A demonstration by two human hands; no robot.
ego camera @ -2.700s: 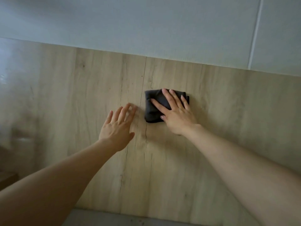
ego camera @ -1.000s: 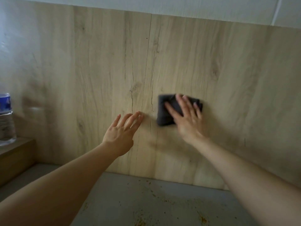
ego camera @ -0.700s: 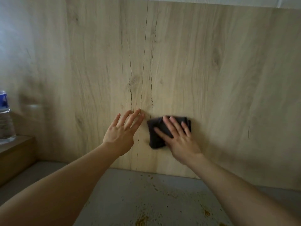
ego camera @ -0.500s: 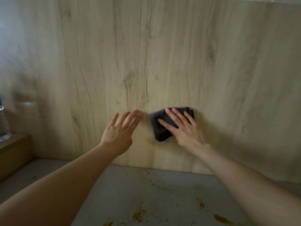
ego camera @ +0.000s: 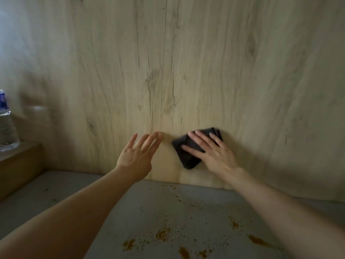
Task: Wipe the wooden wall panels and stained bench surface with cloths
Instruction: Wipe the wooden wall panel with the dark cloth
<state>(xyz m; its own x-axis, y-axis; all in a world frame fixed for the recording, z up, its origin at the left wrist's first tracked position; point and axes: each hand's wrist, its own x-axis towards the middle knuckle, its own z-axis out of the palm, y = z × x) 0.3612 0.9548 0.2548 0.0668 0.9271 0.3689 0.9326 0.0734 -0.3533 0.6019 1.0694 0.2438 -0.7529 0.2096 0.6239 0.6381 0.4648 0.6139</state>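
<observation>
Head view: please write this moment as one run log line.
right hand presses dark cloth on wall panel | left hand open | bench stained

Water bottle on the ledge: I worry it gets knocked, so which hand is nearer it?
Left. The left hand rests flat on the wall panel, well right of the water bottle; the right hand presses the cloth farther right.

No legible text; water bottle at left edge has blue label, print unreadable.
</observation>
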